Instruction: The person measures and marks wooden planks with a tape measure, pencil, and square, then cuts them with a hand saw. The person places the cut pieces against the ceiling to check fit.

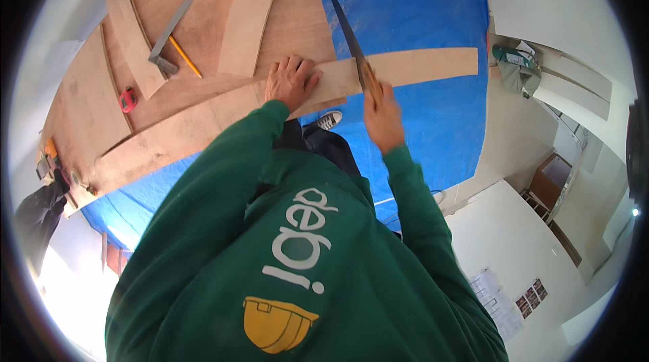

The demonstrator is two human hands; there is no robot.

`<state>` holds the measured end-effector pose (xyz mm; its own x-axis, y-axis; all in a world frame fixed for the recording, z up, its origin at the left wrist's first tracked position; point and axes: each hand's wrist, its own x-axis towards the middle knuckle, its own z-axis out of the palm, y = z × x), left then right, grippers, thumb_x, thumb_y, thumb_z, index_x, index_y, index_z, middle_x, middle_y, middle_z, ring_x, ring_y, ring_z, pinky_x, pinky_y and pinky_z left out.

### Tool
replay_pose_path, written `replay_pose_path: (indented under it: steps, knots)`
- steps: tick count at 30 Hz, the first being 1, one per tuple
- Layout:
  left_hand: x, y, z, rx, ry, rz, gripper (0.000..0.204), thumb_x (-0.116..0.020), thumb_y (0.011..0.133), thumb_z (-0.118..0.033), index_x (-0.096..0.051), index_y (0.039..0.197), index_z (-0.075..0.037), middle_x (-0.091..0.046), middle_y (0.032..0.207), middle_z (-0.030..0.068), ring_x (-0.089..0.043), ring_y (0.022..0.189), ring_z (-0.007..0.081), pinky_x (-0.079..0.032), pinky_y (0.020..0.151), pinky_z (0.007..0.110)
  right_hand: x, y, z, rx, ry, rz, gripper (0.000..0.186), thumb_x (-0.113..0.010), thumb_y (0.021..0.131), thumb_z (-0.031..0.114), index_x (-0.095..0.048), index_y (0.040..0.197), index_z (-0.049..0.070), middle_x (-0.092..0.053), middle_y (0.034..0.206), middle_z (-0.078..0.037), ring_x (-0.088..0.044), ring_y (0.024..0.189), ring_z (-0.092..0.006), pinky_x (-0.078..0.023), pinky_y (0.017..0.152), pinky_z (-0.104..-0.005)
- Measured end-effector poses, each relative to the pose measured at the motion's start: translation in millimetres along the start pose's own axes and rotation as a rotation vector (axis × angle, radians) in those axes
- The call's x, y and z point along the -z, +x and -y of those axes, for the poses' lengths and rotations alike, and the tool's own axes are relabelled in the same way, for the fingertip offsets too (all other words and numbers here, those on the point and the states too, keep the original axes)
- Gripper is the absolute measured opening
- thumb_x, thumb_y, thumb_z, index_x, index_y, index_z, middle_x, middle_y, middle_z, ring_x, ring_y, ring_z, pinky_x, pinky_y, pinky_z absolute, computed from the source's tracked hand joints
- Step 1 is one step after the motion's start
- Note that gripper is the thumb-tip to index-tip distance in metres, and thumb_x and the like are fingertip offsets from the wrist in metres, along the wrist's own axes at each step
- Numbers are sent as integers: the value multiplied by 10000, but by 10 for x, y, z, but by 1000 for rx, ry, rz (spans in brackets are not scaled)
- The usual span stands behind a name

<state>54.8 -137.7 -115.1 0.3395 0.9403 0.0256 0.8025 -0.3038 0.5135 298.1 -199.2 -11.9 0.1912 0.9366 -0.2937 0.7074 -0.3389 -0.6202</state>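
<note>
A long, narrow plywood strip (pixel 203 115) runs across in front of me, its right end jutting past the wooden table over the blue sheet. My left hand (pixel 291 83) lies on top of the strip with fingers spread, pressing on it left of the saw. In my right hand (pixel 384 117) is the wooden handle of a handsaw (pixel 346 27). Its dark blade crosses the strip and points away from me to the upper left. Beneath the blade the strip's edge looks notched; the cut's depth is hidden.
Other plywood pieces (pixel 250 17) lie on the wooden worktop (pixel 196 31), with a try square (pixel 170 32), yellow pencil (pixel 185 56) and red tape measure (pixel 128 100). Blue sheeting (pixel 433 10) covers the floor. A green bag (pixel 517 68) sits far right. Someone's dark-clothed leg (pixel 40 220) shows at left.
</note>
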Motion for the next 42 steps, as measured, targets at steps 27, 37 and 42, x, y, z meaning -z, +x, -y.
replay_pose_path:
  steps: [27, 37, 42]
  knots:
    - [47, 17, 21, -2, 67, -12, 293, -741, 1024, -379, -754, 1226, -166, -672, 1160, 100, -633, 1123, 340, -467, 939, 503, 1045, -1323, 523, -165, -31, 180, 417, -639, 1103, 218, -500, 1450, 33, -741, 1015, -327, -701, 944, -588, -549, 744, -662]
    - [-18, -14, 42, -8, 19, -2, 296, -749, 1018, -378, -748, 1225, -166, -686, 1182, 82, -637, 1136, 333, -470, 940, 503, 477, -750, 226, -59, -45, 112, 349, -654, 1088, 226, -542, 1352, 25, -742, 988, -335, -713, 924, -577, -556, 751, -657]
    - [56, 100, 57, -13, 61, 3, 303, -733, 1029, -395, -747, 1222, -162, -687, 1178, 88, -637, 1133, 338, -464, 948, 503, -124, 355, 234, -104, -26, 45, 286, -656, 1072, 216, -544, 1255, 27, -733, 969, -346, -692, 945, -595, -533, 782, -680]
